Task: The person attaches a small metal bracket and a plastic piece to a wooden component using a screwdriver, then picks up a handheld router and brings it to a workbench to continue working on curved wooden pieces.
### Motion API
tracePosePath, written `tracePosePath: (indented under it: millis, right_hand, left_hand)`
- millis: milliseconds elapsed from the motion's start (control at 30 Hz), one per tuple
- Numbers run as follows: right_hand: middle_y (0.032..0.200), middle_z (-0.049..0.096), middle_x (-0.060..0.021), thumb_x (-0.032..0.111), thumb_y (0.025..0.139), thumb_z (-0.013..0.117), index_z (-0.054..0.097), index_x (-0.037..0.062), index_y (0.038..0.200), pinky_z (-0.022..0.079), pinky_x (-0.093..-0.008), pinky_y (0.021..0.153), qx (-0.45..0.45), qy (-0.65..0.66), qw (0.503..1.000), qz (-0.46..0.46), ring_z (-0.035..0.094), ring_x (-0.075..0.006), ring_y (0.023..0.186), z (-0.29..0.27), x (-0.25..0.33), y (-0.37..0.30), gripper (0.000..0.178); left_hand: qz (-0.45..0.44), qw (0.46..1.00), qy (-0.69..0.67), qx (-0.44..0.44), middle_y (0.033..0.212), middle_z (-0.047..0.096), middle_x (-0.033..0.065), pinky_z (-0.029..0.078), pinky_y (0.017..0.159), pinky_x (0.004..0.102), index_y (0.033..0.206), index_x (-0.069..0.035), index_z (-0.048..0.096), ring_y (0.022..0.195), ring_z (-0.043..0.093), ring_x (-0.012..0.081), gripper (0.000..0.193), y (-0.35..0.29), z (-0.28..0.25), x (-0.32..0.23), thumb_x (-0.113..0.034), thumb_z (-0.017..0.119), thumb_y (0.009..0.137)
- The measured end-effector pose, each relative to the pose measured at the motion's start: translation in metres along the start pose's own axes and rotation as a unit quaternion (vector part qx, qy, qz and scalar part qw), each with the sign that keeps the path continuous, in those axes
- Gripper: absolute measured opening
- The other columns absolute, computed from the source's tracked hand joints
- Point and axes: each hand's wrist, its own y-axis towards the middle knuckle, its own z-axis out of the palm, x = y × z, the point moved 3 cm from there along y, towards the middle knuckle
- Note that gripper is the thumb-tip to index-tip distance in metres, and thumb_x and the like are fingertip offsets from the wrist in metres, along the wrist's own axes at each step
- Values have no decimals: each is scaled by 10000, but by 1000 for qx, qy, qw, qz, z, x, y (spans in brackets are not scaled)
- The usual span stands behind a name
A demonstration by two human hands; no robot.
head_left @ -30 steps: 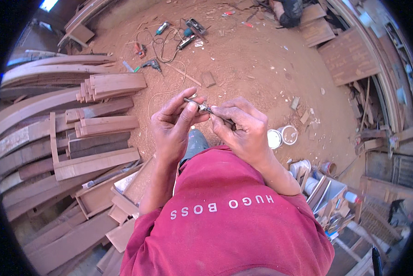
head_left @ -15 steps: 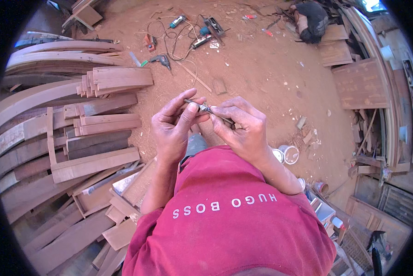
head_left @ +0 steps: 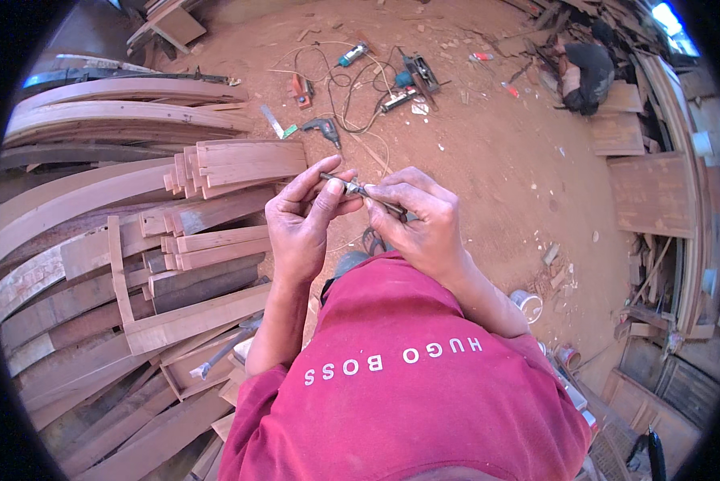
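A slim metal rod, dark at its ends and silvery in the middle, is held level between my two hands in front of my chest. My left hand pinches it by thumb and fingers near its silvery part. From the other side, the thumb and fingertips of my right hand close round its darker end. My fingers cover much of the rod, so its exact kind cannot be made out. Both forearms come up beside my red shirt.
Stacked curved and straight boards fill the left. On the dusty ground ahead lie a drill, a try square, corded power tools and tangled cables. A crouching person is far right, by leaning panels. A white bucket stands right.
My view has swung left, so the boards, tools and crouching person appear farther right and lower. Both hands keep their hold on the rod, almost unchanged.
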Motion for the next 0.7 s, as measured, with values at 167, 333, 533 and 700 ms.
tracePosePath:
  millis: [167, 333, 533, 700]
  right_hand:
    - [822, 640, -129, -21, 737, 700, 684, -26, 893, 492, -287, 590, 30, 20, 999, 2, 633, -198, 710, 39, -36, 69, 157]
    - [836, 647, -127, -21, 739, 708, 690, -24, 903, 498, -281, 601, 63, 33, 997, -4, 642, -199, 722, 78, -95, 149, 165]
    - [837, 642, -119, 8, 762, 701, 690, -13, 930, 507, -283, 630, 139, 55, 989, 20, 639, -195, 738, 118, -186, 263, 170]
    - [864, 656, -88, 74, 801, 697, 684, -11, 952, 494, -267, 659, 186, 102, 960, 185, 627, -142, 758, 139, -306, 332, 173]
  left_hand:
    - [-2, 999, -6, -40, 1058, 646, 205, 591, 770, 311, 1207, 72, 547, 913, 664, 212, 306, 70, -32, -5, -11, 562, 912]
    - [-9, 996, -9, -94, 1059, 646, 211, 589, 773, 313, 1205, 73, 551, 901, 667, 211, 307, 157, -61, -2, -13, 569, 910]
    - [-28, 988, 30, -151, 1047, 648, 183, 589, 755, 313, 1217, 52, 549, 894, 666, 209, 310, 289, -94, 14, -37, 561, 921]
    - [-66, 957, 46, -277, 951, 637, 110, 582, 739, 316, 1200, 24, 562, 837, 666, 206, 288, 389, -171, 73, -94, 537, 939]
